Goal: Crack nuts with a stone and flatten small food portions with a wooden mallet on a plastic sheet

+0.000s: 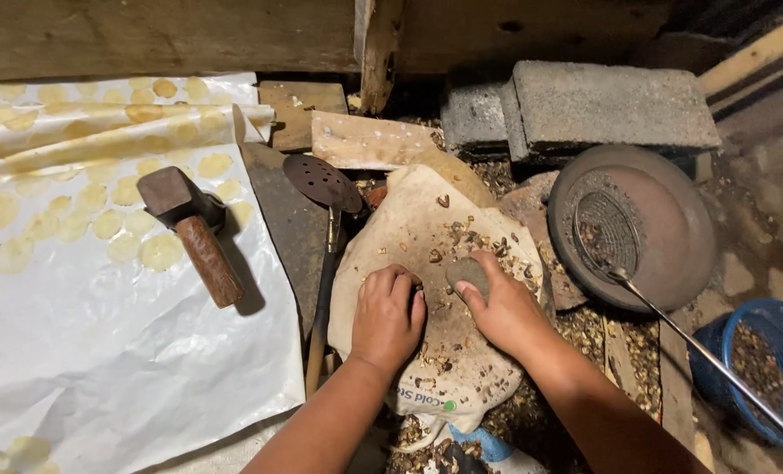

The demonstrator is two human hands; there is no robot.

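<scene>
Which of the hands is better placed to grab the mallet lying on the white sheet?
Probably the left hand. It rests on the stained sack, on the side toward the mallet on the white sheet. The right hand is occupied, gripping a grey stone, and would have to cross over.

sheet point(128, 351): white, dotted with pale yellow discs point(158, 251)
mallet point(189, 230): dark brown head, reddish-brown handle
sack point(426, 263): dirty cream, with brown shell bits
stone point(469, 274): grey
blocks point(602, 105): grey
pan point(663, 228): dark brown, dusty
basket point(778, 351): blue mesh
</scene>
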